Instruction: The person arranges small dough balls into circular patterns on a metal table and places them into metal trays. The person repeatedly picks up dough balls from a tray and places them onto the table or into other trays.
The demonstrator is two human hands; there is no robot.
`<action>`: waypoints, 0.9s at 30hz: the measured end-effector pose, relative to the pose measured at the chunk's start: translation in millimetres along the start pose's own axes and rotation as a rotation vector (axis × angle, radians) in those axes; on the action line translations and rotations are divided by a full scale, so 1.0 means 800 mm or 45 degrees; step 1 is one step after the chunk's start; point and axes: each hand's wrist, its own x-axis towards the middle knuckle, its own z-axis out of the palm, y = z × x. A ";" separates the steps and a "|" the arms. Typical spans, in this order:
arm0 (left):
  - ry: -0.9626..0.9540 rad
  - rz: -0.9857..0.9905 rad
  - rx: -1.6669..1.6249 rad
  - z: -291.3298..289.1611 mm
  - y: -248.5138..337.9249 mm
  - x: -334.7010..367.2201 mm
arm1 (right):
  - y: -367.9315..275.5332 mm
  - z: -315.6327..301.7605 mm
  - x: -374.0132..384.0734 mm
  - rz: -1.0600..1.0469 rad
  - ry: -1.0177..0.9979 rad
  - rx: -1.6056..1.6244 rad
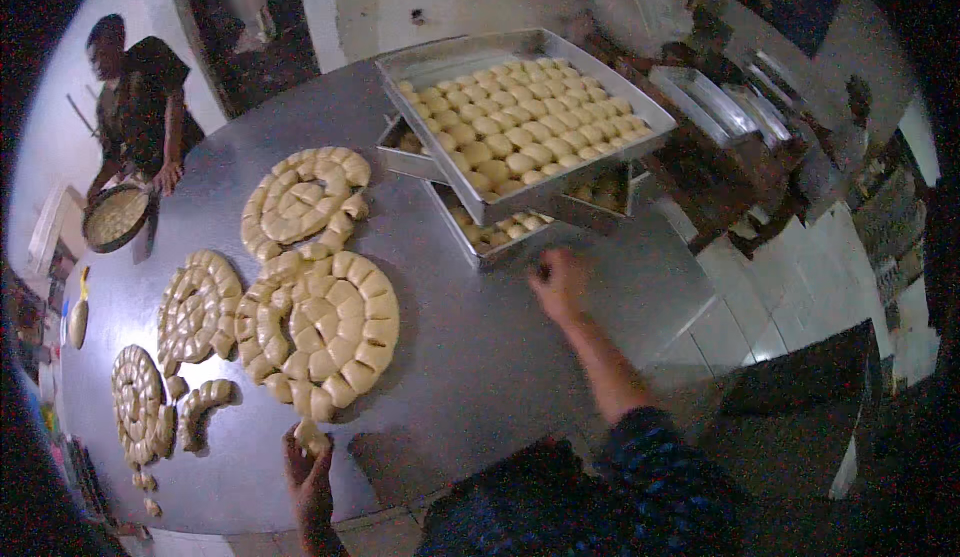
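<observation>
My left hand (308,477) pinches a dough piece (313,437) at the near tail of a large coil of cut dough (345,332). More dough coils lie to its left and beyond: one at the far side (300,197), another in the middle left (198,307), a smaller one (138,407) at the left. A short curved strip of dough (203,409) rests between them. My right hand (562,282) is over the table just right of the stacked trays, its fingers curled closed. Whatever it may hold is hidden.
A metal baking tray (530,195) full of dough balls sits crosswise on other filled trays (505,240) on the metal table (470,357). Across the table a person (145,107) stands by a round pan (118,219). Oblong metal pans (700,107) stand at the far right.
</observation>
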 end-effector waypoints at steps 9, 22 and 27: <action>0.165 -0.043 -0.033 0.042 -0.015 0.022 | 0.030 -0.023 -0.027 -0.117 -0.113 -0.073; -0.080 -0.122 -0.029 0.172 -0.003 0.040 | -0.012 -0.234 0.191 -0.337 -0.603 1.496; 0.035 -0.121 -0.359 0.143 -0.041 0.013 | -0.126 -0.206 0.383 -0.561 0.116 1.867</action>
